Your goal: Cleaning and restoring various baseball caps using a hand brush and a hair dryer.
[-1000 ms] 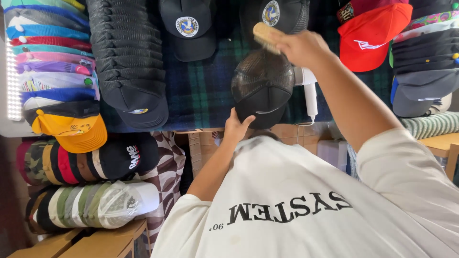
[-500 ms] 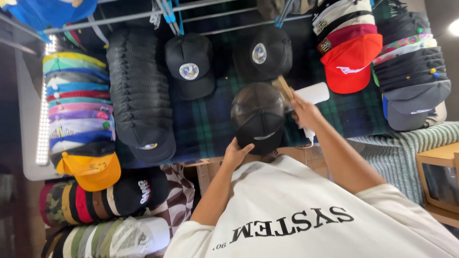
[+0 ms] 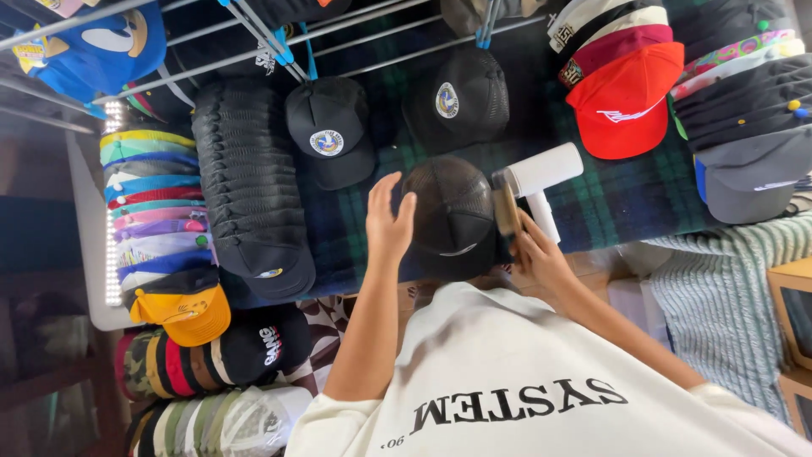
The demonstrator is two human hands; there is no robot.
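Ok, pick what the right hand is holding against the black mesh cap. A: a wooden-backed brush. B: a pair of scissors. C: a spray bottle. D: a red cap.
A: the right hand grips a wooden-backed brush set at the side of the black mesh cap, while the left hand is open at the cap's other side.

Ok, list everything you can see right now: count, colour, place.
mesh cap: one, black, centre of the plaid cloth, under both hands
brush: one, wooden, against the cap's right side
handheld device: one, white, right of the cap
plaid cloth: one, dark green, covering the table
badge caps: two, black, above the mesh cap
black cap stack: one, left of centre
coloured cap stack: one, far left
red cap: one, top right
left hand: open, touching the cap's left side
right hand: gripping the brush
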